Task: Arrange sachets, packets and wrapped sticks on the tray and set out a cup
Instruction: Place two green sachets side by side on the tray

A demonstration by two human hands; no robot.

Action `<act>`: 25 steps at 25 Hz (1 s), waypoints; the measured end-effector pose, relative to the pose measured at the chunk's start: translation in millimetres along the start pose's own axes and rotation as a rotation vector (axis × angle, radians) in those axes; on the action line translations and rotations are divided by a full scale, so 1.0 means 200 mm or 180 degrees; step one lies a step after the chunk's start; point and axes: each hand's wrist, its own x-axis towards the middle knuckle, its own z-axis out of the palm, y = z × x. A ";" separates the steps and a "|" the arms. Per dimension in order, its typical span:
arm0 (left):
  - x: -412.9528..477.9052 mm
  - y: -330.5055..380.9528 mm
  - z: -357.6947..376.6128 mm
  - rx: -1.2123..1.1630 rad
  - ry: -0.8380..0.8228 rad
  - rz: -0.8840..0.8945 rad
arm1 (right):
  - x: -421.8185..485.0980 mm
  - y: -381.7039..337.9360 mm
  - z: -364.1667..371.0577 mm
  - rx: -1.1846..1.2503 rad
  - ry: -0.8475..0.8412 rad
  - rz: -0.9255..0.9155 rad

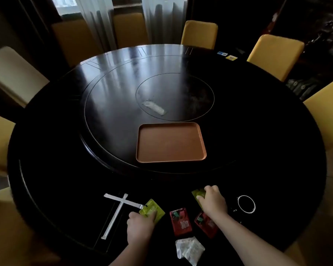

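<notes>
text check: nothing readable tbh | red packet (180, 222) just right of the left hand (140, 222): white print, too blurry | green sachet (153, 208) in that grip: smudges only | blue card (222, 53) and yellow card (231, 57), far beyond: unreadable

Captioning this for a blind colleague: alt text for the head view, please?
At the near edge of a dark round table, the left hand grips a green sachet and the right hand a second green sachet. Two red packets lie between them, crossed wrapped sticks to the left, a cup to the right; the brown tray beyond holds nothing.
</notes>
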 end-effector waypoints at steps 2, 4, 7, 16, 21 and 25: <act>-0.02 0.04 0.04 -0.0003 0.0252 -0.0221 | 0.03 0.00 0.00 -0.0363 -0.0015 -0.0074; -0.06 0.06 0.08 0.0116 0.0488 -0.0262 | 0.02 0.02 0.01 -0.0567 -0.0019 -0.0139; -0.08 0.05 0.13 0.0461 0.0725 -0.0121 | -0.01 0.07 0.02 -0.0702 0.0047 -0.0325; -0.07 0.02 0.16 -0.0116 0.0849 -0.0323 | -0.09 0.13 -0.06 -0.0118 0.0133 -0.0931; -0.09 -0.01 0.13 -0.1000 0.0741 -0.0409 | -0.15 0.14 -0.08 0.0245 0.0244 -0.0923; -0.11 -0.05 0.07 -0.1568 0.0572 -0.0227 | -0.17 0.09 -0.11 0.1053 0.0336 -0.0855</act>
